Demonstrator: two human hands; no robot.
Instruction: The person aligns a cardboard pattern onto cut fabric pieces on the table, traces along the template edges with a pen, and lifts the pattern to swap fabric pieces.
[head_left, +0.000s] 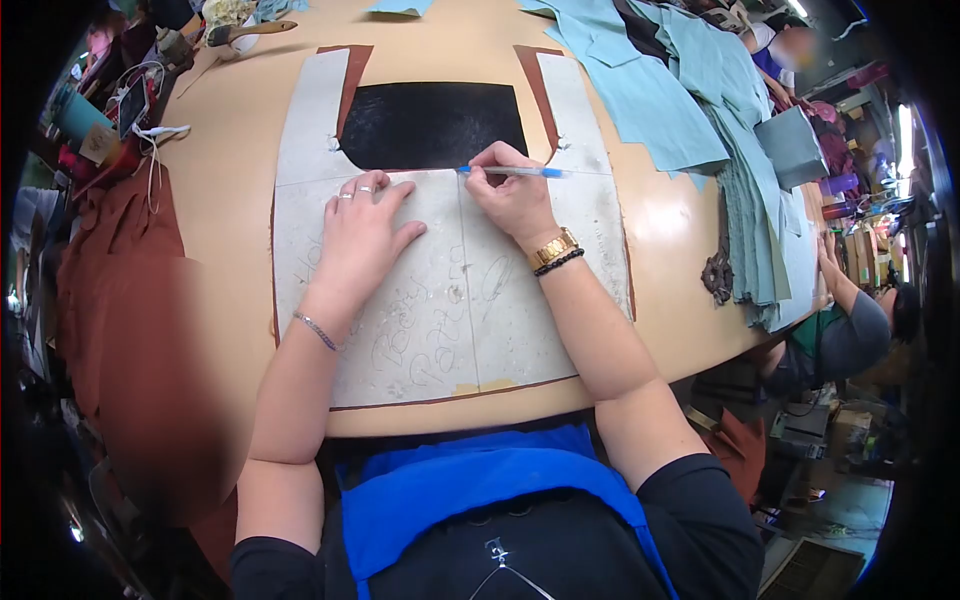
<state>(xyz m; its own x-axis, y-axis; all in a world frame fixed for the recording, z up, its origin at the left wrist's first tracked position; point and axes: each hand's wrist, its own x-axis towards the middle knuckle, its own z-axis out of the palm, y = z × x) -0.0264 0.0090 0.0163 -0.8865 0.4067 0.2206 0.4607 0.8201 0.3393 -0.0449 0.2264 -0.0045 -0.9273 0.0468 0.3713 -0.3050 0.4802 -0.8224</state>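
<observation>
Mid-frame, my right hand (pixel 512 195) pinches a pen (pixel 528 171), apparently tracing the card (pixel 540 330); continuing needs my spread left hand (pixel 362 228) steady.

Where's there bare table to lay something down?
Free: the table between pattern and blue fabric on the right; also left of the pattern, before the brown fabric. Crowded: the far left, with brush and cables, and the right edge, under blue fabric.
</observation>
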